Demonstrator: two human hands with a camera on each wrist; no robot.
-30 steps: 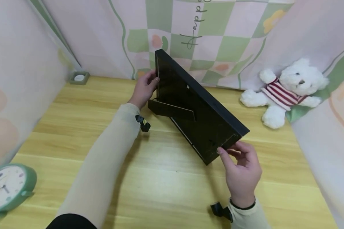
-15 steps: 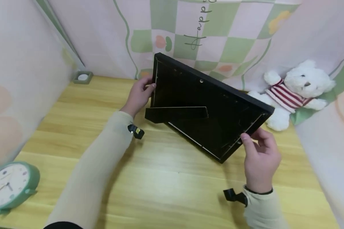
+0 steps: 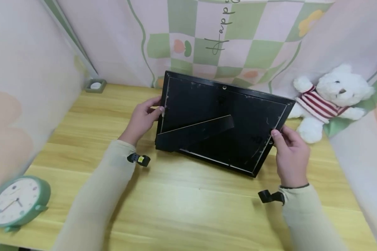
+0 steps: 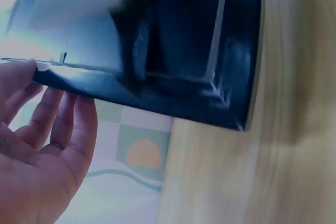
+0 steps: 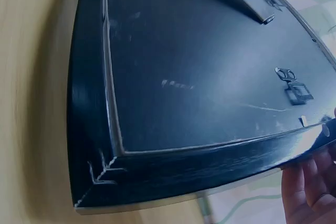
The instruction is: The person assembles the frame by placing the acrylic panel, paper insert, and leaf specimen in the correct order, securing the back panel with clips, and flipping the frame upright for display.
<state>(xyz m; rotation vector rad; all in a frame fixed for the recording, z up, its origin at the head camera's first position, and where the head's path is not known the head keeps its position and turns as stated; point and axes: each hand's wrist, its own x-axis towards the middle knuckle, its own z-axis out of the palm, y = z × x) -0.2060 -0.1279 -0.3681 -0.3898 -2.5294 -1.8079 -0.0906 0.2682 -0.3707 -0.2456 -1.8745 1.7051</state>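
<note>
A black picture frame (image 3: 248, 122) is held up over the table, its back toward me and its top leaning away. Its stand leg (image 3: 196, 132) slants across the backing. My left hand (image 3: 141, 118) grips the left edge, thumb on the back and fingers behind. On the right edge, my right hand (image 3: 290, 153) pinches in the same manner. In the right wrist view a small metal hanger (image 5: 296, 90) shows on the backing (image 5: 199, 77). The front of the picture frame is hidden. Whether its lower edge touches the table, I cannot tell.
A white teddy bear (image 3: 326, 101) in a striped top sits at the back right. The green alarm clock (image 3: 19, 202) stands at the front left of the wooden table (image 3: 176, 212). Behind hangs a checked cloth (image 3: 226, 42); a small green holder (image 3: 95, 86) is in the back left corner.
The picture frame has turned from a steep slant to nearly level, its back now facing me more squarely. My right hand has moved right and up, my left slightly left and down.
</note>
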